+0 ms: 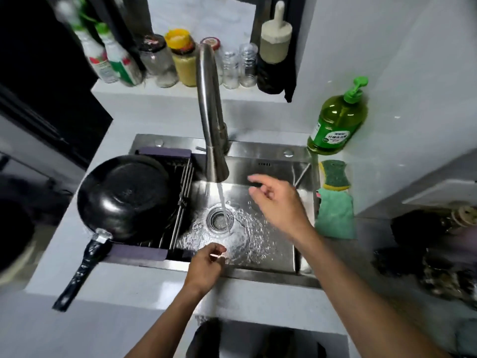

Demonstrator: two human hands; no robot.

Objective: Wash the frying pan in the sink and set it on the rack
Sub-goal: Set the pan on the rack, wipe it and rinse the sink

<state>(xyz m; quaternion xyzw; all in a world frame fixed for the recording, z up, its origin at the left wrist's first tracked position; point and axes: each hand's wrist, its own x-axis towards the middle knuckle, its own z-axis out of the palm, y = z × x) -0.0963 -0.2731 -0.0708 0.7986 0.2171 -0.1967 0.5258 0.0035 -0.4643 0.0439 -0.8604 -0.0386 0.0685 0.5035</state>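
Observation:
The black frying pan [124, 197] lies upside down on the wire rack [183, 202] across the left part of the steel sink [271, 166]; its handle [80, 272] sticks out over the front counter. Water runs from the faucet [209, 112] onto the drain [220, 219]. My left hand [206, 264] hovers over the sink's front edge with fingers loosely curled and nothing in it. My right hand [276, 202] is held above the basin to the right of the stream, fingers relaxed and empty.
A green dish soap bottle [338, 120] stands at the sink's back right corner. A green and yellow sponge [334, 175] and a green cloth [335, 215] lie on the right counter. Jars and bottles [180, 58] line the shelf behind the faucet.

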